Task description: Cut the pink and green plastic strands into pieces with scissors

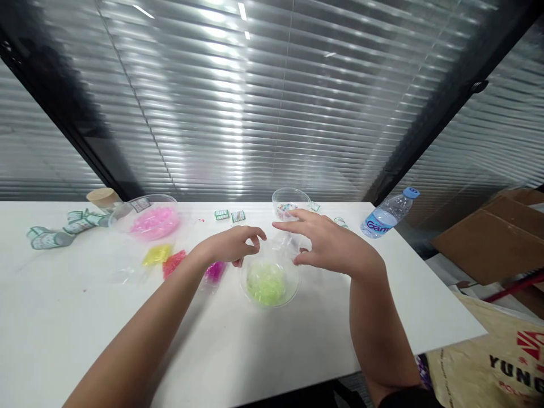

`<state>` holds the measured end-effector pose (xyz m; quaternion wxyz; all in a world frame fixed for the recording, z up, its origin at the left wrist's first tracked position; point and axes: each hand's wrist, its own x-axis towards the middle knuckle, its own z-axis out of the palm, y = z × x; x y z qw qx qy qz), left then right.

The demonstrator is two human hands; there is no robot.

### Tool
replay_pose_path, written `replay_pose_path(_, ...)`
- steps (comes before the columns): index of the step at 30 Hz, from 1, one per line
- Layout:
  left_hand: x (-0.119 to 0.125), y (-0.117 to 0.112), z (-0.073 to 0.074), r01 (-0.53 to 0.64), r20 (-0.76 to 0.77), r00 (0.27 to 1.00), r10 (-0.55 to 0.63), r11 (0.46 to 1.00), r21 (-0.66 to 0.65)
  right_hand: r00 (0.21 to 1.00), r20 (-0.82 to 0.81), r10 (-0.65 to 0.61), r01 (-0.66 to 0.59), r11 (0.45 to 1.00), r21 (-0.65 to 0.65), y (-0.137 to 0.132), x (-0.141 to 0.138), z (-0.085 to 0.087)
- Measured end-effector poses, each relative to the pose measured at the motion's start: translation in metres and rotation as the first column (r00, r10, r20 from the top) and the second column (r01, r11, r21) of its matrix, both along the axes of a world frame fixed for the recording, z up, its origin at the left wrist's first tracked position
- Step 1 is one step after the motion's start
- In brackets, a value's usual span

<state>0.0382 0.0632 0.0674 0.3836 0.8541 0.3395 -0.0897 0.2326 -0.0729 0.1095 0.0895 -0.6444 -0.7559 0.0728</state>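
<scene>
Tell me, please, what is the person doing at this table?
The person's left hand and right hand are near the far side of a bowl with green bits. Clear plastic shows between them; I cannot tell whether either hand grips it. A yellow packet and a red packet lie to the left.

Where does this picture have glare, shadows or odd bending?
In the head view, glare streaks the blinds; there too, a soft shadow lies on the white table beside the left forearm; also in head view, the bottle leans outward, perhaps from lens distortion.
</scene>
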Motion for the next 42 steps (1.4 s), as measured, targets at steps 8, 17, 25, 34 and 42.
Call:
replay_pose_path(8,-0.001,-0.012,0.008,-0.122,0.13,0.988,0.081,0.929,0.348,0.991,-0.132,-0.018,0.01,0.998,-0.064,0.015,0.005,-0.006)
replay_pose_path(17,0.01,-0.029,0.019,-0.037,0.443,0.895,0.051,0.998,-0.04,0.974,-0.174,0.143,-0.133,0.989,0.067,0.016,0.0,-0.005)
replay_pose_path(25,-0.008,-0.007,0.024,-0.406,0.316,0.904,0.288,0.811,0.422,0.931,0.148,-0.333,0.346,0.935,-0.077,0.017,-0.005,-0.002)
replay_pose_path(34,-0.024,0.002,0.023,-0.336,-0.122,0.833,0.539,0.669,0.663,0.869,0.264,-0.418,0.49,0.801,-0.344,0.041,0.027,-0.066)
replay_pose_path(42,-0.005,-0.014,0.018,-0.09,-0.114,0.973,0.199,0.788,0.608,0.868,0.219,-0.446,0.49,0.843,-0.223,0.034,0.028,-0.103)
